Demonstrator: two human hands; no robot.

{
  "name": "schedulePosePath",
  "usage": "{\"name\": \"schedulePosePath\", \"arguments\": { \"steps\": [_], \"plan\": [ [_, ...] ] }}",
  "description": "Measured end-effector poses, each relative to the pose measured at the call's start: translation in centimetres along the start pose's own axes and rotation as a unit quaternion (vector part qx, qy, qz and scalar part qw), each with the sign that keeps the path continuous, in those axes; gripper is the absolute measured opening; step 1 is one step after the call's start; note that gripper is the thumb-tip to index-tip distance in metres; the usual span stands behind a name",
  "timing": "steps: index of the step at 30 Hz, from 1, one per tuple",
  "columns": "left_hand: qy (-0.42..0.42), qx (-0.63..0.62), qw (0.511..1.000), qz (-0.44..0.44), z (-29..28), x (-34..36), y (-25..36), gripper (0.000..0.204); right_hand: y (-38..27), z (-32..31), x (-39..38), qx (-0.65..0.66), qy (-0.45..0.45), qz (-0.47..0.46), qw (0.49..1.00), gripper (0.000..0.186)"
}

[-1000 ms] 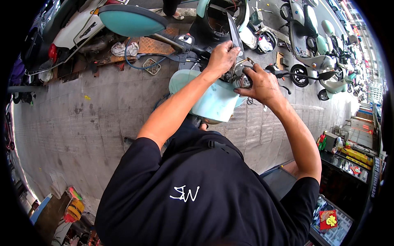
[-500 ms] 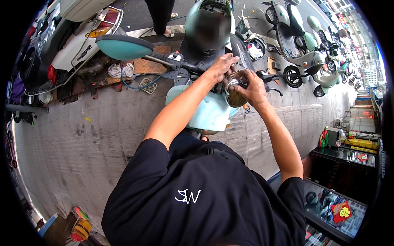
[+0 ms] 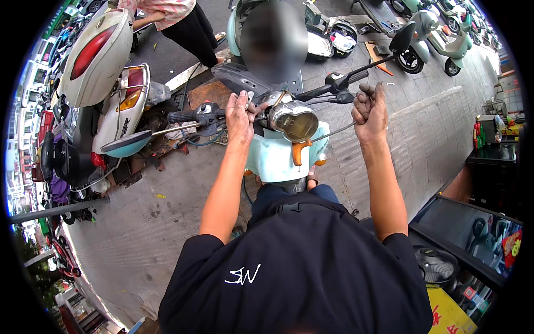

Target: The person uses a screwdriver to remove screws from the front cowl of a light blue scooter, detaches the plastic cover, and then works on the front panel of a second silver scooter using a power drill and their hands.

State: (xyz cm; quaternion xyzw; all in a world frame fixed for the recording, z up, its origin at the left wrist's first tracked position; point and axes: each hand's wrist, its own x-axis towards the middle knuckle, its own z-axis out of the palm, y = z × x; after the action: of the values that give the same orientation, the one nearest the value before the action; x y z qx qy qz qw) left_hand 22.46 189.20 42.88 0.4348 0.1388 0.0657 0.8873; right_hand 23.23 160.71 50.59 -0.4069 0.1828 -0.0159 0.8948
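Note:
In front of me stands a pale turquoise scooter [image 3: 272,161] with its handlebar uncovered. A round headlight [image 3: 300,121] with a yellowish lens sits at the middle of the bar, and an orange plastic piece [image 3: 301,152] hangs below it. My left hand [image 3: 240,119] is beside the headlight's left side, fingers closed around a small silvery bit I cannot make out. To the right, apart from the headlight, my right hand [image 3: 371,114] is raised with its fingers curled in. A thin dark cable or rod [image 3: 336,132] runs from it toward the headlight. Its contents are hidden.
A white scooter with a top box [image 3: 97,61] is parked at the left, near a person in dark trousers [image 3: 192,33]. Left of the bar hangs a turquoise mirror [image 3: 127,145]. More scooters [image 3: 453,42] stand at the far right, and a glass-topped cabinet [image 3: 467,234] at the near right.
My right hand has left the headlight and moved right, so the hands are now apart. The headlight faces me uncovered. My view has shifted, and the person at the left shows more.

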Motion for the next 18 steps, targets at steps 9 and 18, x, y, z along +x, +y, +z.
{"name": "schedulePosePath", "arguments": {
  "steps": [9, 18],
  "plan": [
    [0.088, 0.008, 0.994, 0.066, 1.5, -4.3, -0.6, 0.019, 10.2, -1.8, -1.3, 0.001, 0.065, 0.059, 0.996, 0.018],
    [0.086, -0.021, 0.995, 0.046, 1.8, -11.0, 1.4, 0.015, 2.4, 1.4, -2.1, 0.201, -0.132, 0.24, 0.941, 0.026]
  ]
}}
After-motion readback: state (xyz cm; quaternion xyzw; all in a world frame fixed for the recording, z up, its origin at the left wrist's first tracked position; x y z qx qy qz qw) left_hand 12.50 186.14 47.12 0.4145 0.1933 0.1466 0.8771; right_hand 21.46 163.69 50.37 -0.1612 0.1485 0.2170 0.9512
